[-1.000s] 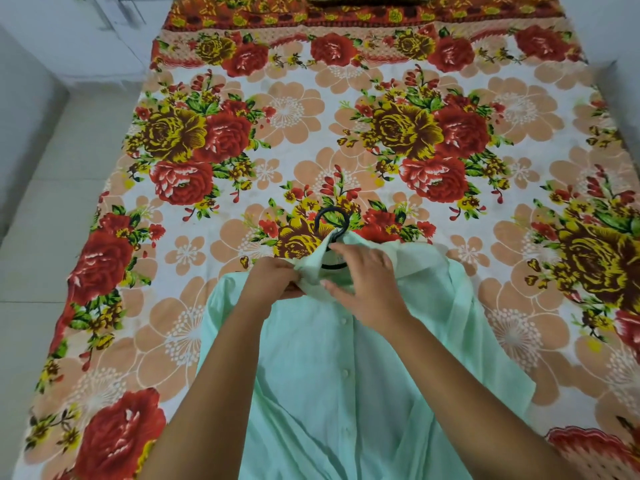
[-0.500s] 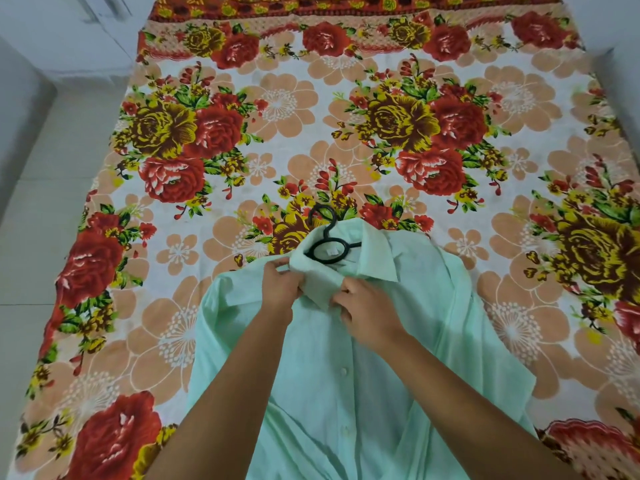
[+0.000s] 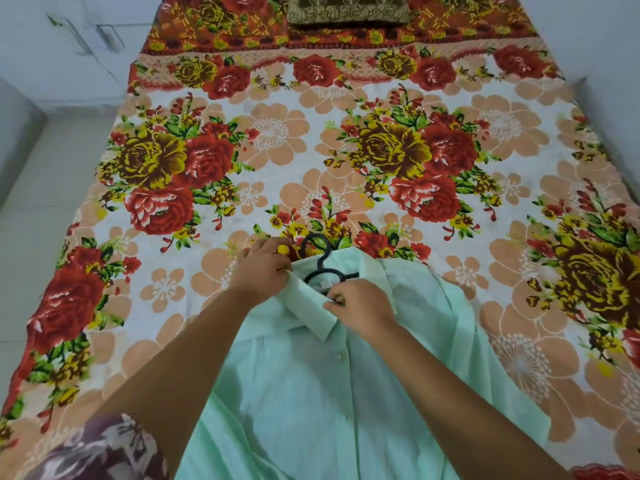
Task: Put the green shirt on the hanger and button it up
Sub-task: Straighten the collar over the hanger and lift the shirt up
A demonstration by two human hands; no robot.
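Note:
A pale green shirt (image 3: pixel 304 393) lies front up on the bed, with white buttons down its placket. A black hanger (image 3: pixel 320 263) sits inside the neck, its hook pointing away from me over the bedsheet. My left hand (image 3: pixel 261 268) pinches the left end of the collar. My right hand (image 3: pixel 360 308) pinches the collar's right side near the top button. The left collar flap lies folded down between my hands. The hanger's arms are hidden under the cloth.
The floral bedsheet (image 3: pixel 270 133) covers the bed all around the shirt. A brown patterned cushion (image 3: pixel 348 10) lies at the far end. The bed's left edge drops to a pale tiled floor (image 3: pixel 45 202). My patterned sleeve (image 3: pixel 97 452) shows at the bottom left.
My hands have moved apart along the collar: the left up and outward, the right toward the top button. The collar flap between them now lies flatter. The view has tilted up.

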